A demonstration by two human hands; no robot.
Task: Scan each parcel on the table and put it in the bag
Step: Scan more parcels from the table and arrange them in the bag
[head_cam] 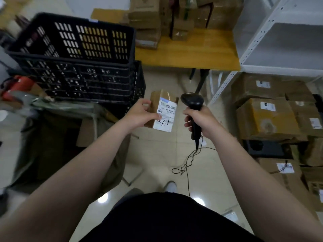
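Left hand grips a small brown parcel by its left edge, thumb on the white label w/ barcode (handwritten digits at the bottom), held in mid-air above the floor. Right hand is wrapped round the handle of a black scanner, head just beside the parcel's right edge; its cord hangs to the floor. Wooden table w/ stacked boxes sits beyond; black crates at left.
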